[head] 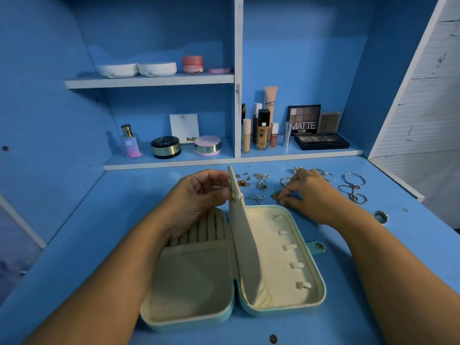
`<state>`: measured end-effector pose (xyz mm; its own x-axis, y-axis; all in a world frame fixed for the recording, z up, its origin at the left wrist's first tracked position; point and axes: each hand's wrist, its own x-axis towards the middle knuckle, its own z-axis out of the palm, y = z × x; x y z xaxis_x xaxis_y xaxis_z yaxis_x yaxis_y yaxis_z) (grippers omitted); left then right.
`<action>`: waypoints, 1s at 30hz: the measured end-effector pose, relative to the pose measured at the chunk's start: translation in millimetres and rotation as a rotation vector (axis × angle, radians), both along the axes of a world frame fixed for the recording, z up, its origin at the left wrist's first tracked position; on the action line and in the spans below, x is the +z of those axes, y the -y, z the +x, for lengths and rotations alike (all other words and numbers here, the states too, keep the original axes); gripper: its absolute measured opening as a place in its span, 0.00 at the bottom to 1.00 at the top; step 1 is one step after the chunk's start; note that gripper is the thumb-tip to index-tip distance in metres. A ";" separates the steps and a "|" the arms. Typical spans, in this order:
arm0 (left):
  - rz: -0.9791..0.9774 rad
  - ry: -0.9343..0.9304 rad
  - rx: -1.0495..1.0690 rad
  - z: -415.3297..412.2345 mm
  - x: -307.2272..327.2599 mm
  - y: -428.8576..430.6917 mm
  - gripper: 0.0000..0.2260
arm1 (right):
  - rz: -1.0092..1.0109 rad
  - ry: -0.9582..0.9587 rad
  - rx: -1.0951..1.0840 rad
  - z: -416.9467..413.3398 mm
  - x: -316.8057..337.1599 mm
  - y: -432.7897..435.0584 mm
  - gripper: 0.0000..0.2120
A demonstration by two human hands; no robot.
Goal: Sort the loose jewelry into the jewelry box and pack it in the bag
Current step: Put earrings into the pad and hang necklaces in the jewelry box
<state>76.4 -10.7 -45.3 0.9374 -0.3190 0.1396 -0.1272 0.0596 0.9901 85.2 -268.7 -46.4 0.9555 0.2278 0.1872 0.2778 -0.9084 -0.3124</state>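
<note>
A teal jewelry box (311,298) with cream lining lies open on the blue desk. Its cream middle flap (242,235) stands upright, with two gold earrings (231,189) pinned near its top. My left hand (199,197) holds the flap's upper edge, its fingers curled at those earrings. My right hand (308,192) is beyond the box, pinching a small gold earring (275,195) on the desk. Loose jewelry lies in a row behind the box: gold studs (242,179), a silver chain (261,180), rings (255,198) and bangles (353,180). No bag is in view.
Cosmetics fill the shelves behind: a perfume bottle (130,143), compacts (166,146), foundation bottles (262,130) and eyeshadow palettes (321,140). A silver ring (380,216) lies at the right of the desk. The box's snap tab (318,247) sticks out on its right side.
</note>
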 end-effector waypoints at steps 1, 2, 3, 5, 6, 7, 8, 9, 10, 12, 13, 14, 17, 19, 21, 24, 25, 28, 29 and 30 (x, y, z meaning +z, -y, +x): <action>0.002 -0.005 -0.001 0.3 0.0 -0.9 0.13 | -0.004 -0.006 -0.007 0.9 -0.6 -0.5 0.07; 0.006 -0.008 -0.004 0.7 0.2 -2.2 0.13 | -0.011 -0.013 -0.015 1.7 -0.9 -1.3 0.08; 0.011 -0.010 -0.008 1.5 0.3 -3.3 0.13 | -0.025 -0.018 -0.025 2.5 -1.6 -2.4 0.08; 0.017 -0.018 -0.013 2.5 0.7 -4.6 0.13 | -0.078 -0.014 -0.045 3.6 -4.4 -3.9 0.09; 0.014 -0.022 -0.013 2.9 0.7 -5.2 0.13 | -0.094 -0.005 -0.052 4.3 -6.0 -4.3 0.09; 0.007 -0.025 -0.015 3.1 0.1 -5.4 0.14 | -0.083 0.010 -0.056 4.4 -7.3 -4.8 0.08; 0.002 -0.029 -0.015 3.4 -0.2 -5.2 0.14 | -0.035 0.034 -0.053 3.4 -7.2 -6.0 0.07; -0.002 -0.030 -0.015 3.5 -0.7 -5.2 0.14 | 0.045 0.064 -0.045 1.9 -6.4 -8.2 0.06; -0.005 -0.029 -0.019 3.4 -0.9 -5.2 0.14 | 0.144 0.094 -0.034 -1.1 -3.9 -11.4 0.04; -0.004 -0.025 -0.025 4.1 -0.9 -5.3 0.14 | 0.416 0.105 -0.007 -12.7 5.2 -22.9 0.03; -0.004 -0.027 -0.024 4.5 -1.2 -5.2 0.14 | 0.596 0.065 0.019 -20.6 10.0 -31.3 0.04; -0.004 -0.032 -0.022 4.9 -0.9 -5.2 0.14 | 0.778 0.010 0.054 -28.5 14.0 -40.3 0.04; 0.004 -0.025 -0.026 3.4 1.1 -3.1 0.13 | 1.137 -0.124 0.142 -42.7 16.1 -66.3 0.03; 0.018 -0.021 -0.029 2.9 2.7 -2.4 0.14 | 1.287 -0.192 0.186 -44.1 11.5 -78.1 0.04; 0.030 -0.021 -0.029 3.7 3.0 -2.8 0.15 | 1.325 -0.237 0.204 -44.0 7.8 -83.9 0.07; 0.026 -0.012 -0.034 2.9 3.8 -2.2 0.13 | 1.346 -0.242 0.217 -45.4 6.9 -86.0 0.06; 0.033 -0.004 -0.033 2.4 4.0 -1.8 0.12 | 1.342 -0.236 0.221 -46.0 7.1 -86.1 0.06; 0.047 0.009 -0.036 1.0 5.9 -0.9 0.11 | 1.309 -0.215 0.226 -47.7 8.0 -86.8 0.06; 0.052 0.012 -0.035 0.8 6.0 -0.8 0.11 | 1.303 -0.211 0.221 -48.2 7.9 -87.1 0.06; 0.053 0.013 -0.032 0.5 6.0 -0.7 0.11 | 1.295 -0.203 0.213 -48.3 7.7 -87.6 0.06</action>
